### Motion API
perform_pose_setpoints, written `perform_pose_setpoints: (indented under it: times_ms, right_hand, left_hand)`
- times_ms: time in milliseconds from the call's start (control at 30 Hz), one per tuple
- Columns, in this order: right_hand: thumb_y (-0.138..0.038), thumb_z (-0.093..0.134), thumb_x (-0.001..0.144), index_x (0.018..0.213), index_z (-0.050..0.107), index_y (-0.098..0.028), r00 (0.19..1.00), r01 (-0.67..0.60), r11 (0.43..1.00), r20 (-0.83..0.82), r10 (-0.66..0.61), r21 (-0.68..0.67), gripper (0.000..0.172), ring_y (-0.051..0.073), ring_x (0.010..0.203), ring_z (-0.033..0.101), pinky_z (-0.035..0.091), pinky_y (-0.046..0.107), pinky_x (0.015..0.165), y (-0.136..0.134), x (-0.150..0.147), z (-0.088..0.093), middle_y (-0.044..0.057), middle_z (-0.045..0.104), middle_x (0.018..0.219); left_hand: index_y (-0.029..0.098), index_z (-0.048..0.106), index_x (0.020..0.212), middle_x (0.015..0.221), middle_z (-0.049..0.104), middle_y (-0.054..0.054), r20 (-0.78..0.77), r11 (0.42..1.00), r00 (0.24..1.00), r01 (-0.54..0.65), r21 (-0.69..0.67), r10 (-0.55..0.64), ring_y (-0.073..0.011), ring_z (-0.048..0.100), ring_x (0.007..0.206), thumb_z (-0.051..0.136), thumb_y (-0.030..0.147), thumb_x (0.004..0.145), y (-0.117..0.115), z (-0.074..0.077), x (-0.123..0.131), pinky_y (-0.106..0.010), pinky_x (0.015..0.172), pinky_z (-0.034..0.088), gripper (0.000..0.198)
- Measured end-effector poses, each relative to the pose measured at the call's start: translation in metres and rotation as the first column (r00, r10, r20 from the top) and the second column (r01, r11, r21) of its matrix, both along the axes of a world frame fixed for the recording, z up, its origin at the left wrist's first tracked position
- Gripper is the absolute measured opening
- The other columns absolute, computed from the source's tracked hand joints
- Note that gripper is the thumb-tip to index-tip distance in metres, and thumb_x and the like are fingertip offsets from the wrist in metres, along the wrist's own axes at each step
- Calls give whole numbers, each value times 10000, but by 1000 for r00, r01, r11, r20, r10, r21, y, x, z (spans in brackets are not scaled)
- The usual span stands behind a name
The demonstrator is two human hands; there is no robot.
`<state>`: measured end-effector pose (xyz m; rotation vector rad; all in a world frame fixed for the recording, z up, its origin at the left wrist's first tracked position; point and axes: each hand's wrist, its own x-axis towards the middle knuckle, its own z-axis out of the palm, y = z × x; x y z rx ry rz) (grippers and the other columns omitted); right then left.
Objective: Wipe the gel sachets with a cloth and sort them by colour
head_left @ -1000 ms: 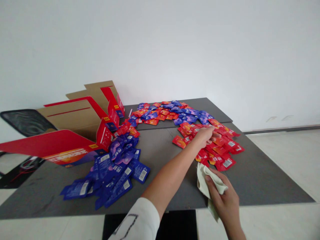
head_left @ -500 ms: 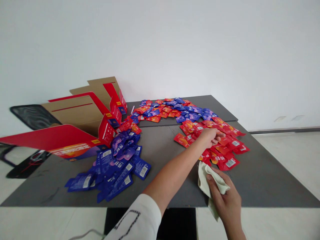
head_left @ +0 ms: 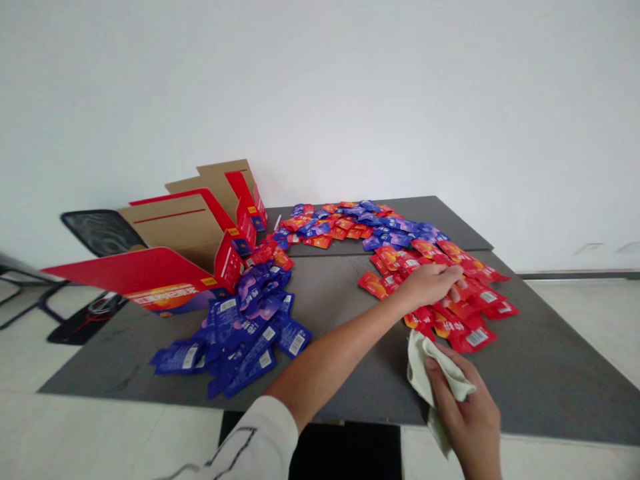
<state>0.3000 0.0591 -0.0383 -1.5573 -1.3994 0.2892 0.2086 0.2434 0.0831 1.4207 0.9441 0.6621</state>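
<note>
From the head camera, the left hand, fingers curled, rests on a spread of glossy red sachets, though whether it pinches any I cannot tell. Just below, the right hand clenches a crumpled cream cloth. Left of the reaching forearm, a heap of glossy blue sachets lies on the dark grey table. Beyond the left hand runs a mixed red-and-blue band of sachets, and an opened red cardboard carton sits past the blue heap.

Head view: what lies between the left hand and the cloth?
Red sachets lie between the left hand and the cream cloth in the right hand, head view.
</note>
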Motion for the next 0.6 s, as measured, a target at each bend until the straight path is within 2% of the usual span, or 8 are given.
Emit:
perform_pose_setpoints:
  times_ms: [33, 67, 133, 167, 233, 367, 467, 600]
  right_hand:
    - [-660, 669, 941, 1236, 784, -237, 1000, 1, 1000, 1, -1, -6, 528, 297, 1034, 776, 611, 378, 910, 0, 1, -1, 92, 809, 1181]
    - [-667, 665, 941, 1238, 786, -233, 1000, -1, 1000, 1, 1, -13, 540, 296, 1044, 774, 606, 374, 918, 0, 1, -2, 93, 808, 1188]
    - [-680, 658, 940, 1244, 787, -231, 1000, -8, 999, 1, 8, -31, 558, 297, 1054, 771, 601, 370, 925, 0, 2, -3, 93, 807, 1197]
    - [-687, 658, 937, 1251, 786, -232, 1000, -8, 999, -1, 8, -40, 567, 299, 1059, 770, 600, 369, 923, 0, 2, -3, 93, 806, 1201]
    - [-701, 661, 930, 1255, 784, -234, 1000, -4, 999, -9, 4, -48, 583, 304, 1061, 770, 602, 371, 921, 1, 1, -3, 94, 808, 1195]
    - [-713, 666, 923, 1241, 782, -231, 1000, 0, 999, -16, 0, -42, 588, 312, 1051, 776, 609, 376, 919, 1, 2, -3, 97, 813, 1177]
    - [-684, 666, 938, 1258, 774, -241, 999, -41, 999, -10, 41, -17, 557, 306, 1072, 778, 611, 365, 931, 1, 4, -4, 84, 811, 1205]
    - [-675, 681, 933, 1248, 778, -243, 997, -74, 997, -30, 74, 5, 543, 310, 1069, 780, 612, 366, 954, 1, 3, -4, 85, 811, 1217]
  left_hand:
    - [181, 704, 910, 752, 708, -21, -149, 978, 989, 40, 206, -9, -122, 645, 628, 446, 467, 1122, 4, 3, -11, -212, 612, 478, 440]
    - [189, 710, 920, 828, 744, -39, -312, 920, 948, 69, 386, 60, -147, 704, 740, 397, 480, 1136, 9, 7, -22, -232, 705, 521, 479]
    - [202, 732, 972, 1027, 795, -75, -547, 789, 772, 101, 607, 322, -199, 752, 989, 359, 455, 1147, 28, 13, -46, -276, 875, 548, 484]
    - [195, 742, 1026, 1112, 796, -99, -592, 773, 703, 94, 627, 395, -225, 748, 1079, 360, 418, 1147, 39, 15, -59, -304, 933, 548, 458]
    - [154, 733, 1139, 1190, 780, -153, -634, 779, 618, 57, 625, 464, -260, 738, 1145, 358, 347, 1147, 66, 16, -84, -348, 967, 557, 422]
    - [101, 673, 1324, 1386, 688, -195, -686, 769, 455, 4, 639, 568, -297, 658, 1313, 507, 294, 1118, 116, 4, -139, -448, 1100, 531, 326]
    - [177, 646, 1406, 1460, 636, -135, -711, 759, 357, 10, 651, 605, -306, 649, 1298, 696, 403, 1053, 141, -8, -179, -554, 1098, 554, 422]
    - [183, 645, 1405, 1425, 649, -128, -746, 764, 278, 59, 643, 606, -284, 682, 1223, 711, 399, 1048, 166, -23, -219, -513, 1025, 607, 422]
